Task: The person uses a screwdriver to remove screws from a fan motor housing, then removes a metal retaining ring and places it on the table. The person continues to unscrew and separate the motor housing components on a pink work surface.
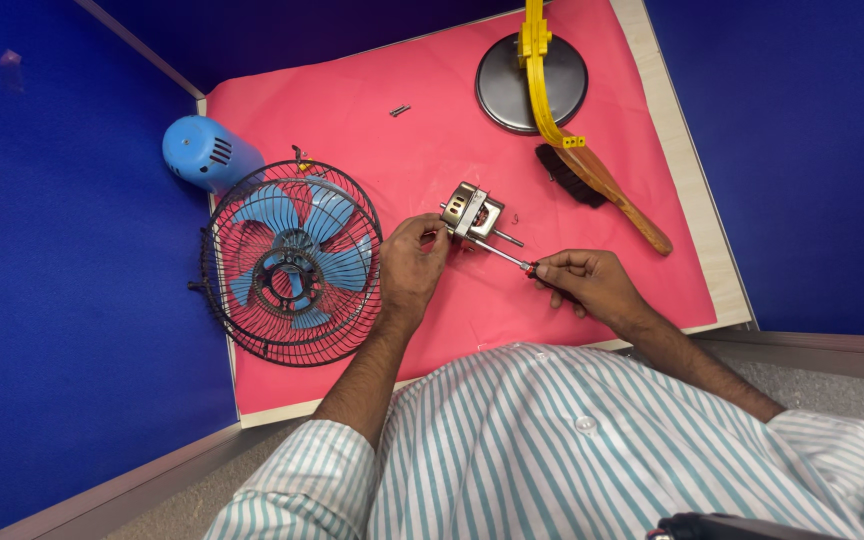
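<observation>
A striped shirt fills the near edge. Past it, the right hand pinches a screwdriver, its tip at the motor mid-surface. The left hand grips the motor's near side. A fan cage lies by the left edge.

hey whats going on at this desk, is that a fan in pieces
Yes, a small fan lies in parts on a pink mat. The person's left hand steadies the bare metal motor, while the right hand holds a screwdriver with its tip at the motor. The wire cage with blue blades lies to the left, beside the blue motor cover. A round dark base with a yellow stand, a brush and a loose screw lie farther back.
</observation>
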